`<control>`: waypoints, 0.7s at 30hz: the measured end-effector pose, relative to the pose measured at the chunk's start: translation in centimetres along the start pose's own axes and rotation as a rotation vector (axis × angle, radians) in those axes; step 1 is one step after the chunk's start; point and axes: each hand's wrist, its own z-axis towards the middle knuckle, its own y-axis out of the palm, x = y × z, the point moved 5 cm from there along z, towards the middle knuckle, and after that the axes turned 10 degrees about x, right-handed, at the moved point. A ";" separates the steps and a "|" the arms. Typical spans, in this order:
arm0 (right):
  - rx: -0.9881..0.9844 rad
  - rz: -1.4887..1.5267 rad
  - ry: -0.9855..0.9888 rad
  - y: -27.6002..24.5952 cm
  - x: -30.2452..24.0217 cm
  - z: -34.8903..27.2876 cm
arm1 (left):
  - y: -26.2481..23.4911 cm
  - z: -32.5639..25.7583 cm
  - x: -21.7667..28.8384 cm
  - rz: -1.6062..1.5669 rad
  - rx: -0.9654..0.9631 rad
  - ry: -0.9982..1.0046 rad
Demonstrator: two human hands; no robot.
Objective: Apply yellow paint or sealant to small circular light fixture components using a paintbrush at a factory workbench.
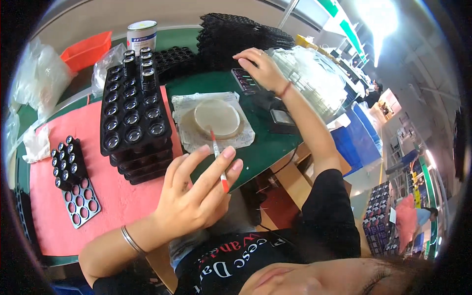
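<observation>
My left hand point(196, 189), with a silver bangle at the wrist, pinches a thin red-and-white stick point(216, 150). The stick's upper tip reaches the near edge of a round, pale shallow dish point(217, 117), though I cannot tell whether it touches. Under the dish lies a stained, wrapped square pad point(187, 135). My right hand point(263, 69) is farther off, empty, its fingers apart and curved over the far end of a small flat dark panel with coloured patches point(244, 81). Beside its wrist is a dark object point(268, 101).
Left of the pad, stacked black trays point(139, 146) hold glossy round lens-like parts. A smaller block of parts point(69, 162) and a holed plate point(81, 202) lie on a pink sheet point(118, 211). Behind are a tin point(141, 37), dark trays point(236, 37) and clear plastic trays point(314, 73).
</observation>
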 end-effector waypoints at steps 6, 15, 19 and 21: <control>-0.657 -0.494 0.419 6.4 13.1 -7.9 | 0.7 -2.3 -0.3 -0.040 -0.001 -0.029; -0.583 -0.414 0.370 7.8 14.3 -9.4 | 1.0 -3.3 -0.6 -0.138 0.024 -0.088; -0.560 -0.460 0.140 7.2 16.3 -9.6 | 1.3 -3.1 -0.4 -0.150 0.007 -0.086; -0.480 -0.366 0.193 7.3 16.1 -9.6 | 1.4 -3.2 -0.5 -0.145 -0.001 -0.095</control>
